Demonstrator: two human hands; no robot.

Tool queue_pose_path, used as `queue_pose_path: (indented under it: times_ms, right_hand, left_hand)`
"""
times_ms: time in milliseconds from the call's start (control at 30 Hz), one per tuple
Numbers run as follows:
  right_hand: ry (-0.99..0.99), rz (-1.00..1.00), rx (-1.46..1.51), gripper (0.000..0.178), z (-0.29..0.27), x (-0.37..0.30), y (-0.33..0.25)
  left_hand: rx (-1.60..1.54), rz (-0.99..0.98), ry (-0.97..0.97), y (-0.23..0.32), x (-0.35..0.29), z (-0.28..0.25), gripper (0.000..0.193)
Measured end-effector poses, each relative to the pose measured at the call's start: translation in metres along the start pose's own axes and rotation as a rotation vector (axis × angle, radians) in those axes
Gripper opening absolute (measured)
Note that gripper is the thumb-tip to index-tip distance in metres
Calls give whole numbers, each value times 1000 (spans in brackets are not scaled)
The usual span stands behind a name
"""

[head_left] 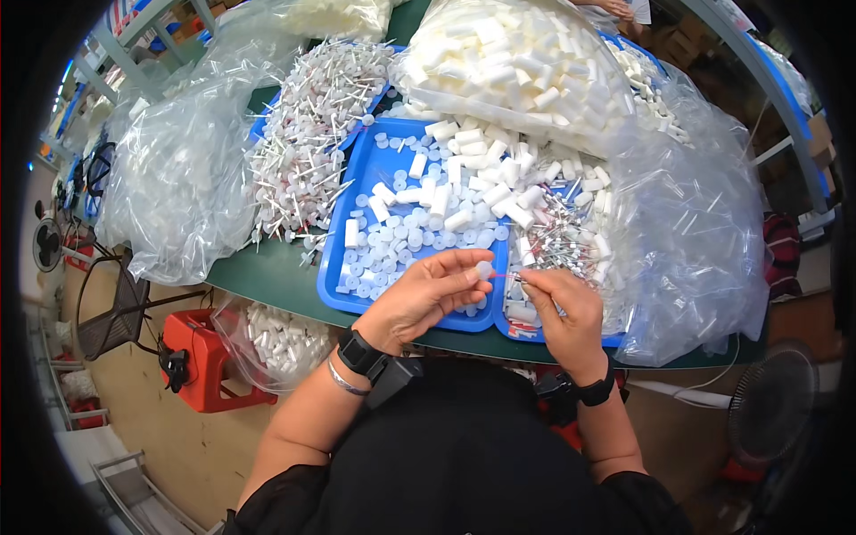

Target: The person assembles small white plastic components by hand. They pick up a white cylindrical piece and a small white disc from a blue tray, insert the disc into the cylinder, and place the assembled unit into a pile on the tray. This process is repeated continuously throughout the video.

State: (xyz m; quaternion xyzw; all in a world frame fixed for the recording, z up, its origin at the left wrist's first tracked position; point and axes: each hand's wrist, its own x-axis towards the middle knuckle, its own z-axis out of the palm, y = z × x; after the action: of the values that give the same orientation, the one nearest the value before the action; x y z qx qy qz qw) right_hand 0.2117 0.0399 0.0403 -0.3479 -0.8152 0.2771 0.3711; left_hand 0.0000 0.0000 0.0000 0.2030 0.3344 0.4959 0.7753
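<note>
My left hand [443, 292] pinches a small translucent white disc [484, 269] between thumb and fingertips, over the front right corner of a blue tray [333, 283]. Close beside it, my right hand [567, 308] is closed on a thin pinkish-red rod [506, 275] that reaches across to the disc. Whether the rod passes into the disc is too small to tell. More translucent discs [406, 236] and white foam cylinders [440, 200] lie in the tray. A second blue tray to its right holds metal-tipped rods [563, 239] mixed with foam cylinders.
Assembled white sticks with discs [308, 134] are heaped at the left. A large clear bag of foam cylinders [526, 67] lies at the back. Plastic bags [187, 174] flank the green table [267, 290]. Below are a red stool [203, 357] and a fan [772, 401]. Another person's hand [615, 8] shows far back.
</note>
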Motion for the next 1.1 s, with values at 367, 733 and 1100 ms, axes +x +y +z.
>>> queue_pose_path:
  times_ms: [367, 733, 1100]
  right_hand:
    - [51, 7, 11, 15, 3, -4, 0]
    - [39, -146, -163, 20, 6, -5, 4]
    - [47, -155, -156, 21, 9, -5, 7]
  left_hand:
    - [-5, 16, 106, -14, 2, 6, 31]
    - [-78, 34, 113, -14, -1, 10, 36]
    - [-181, -24, 85, -19, 3, 3, 36]
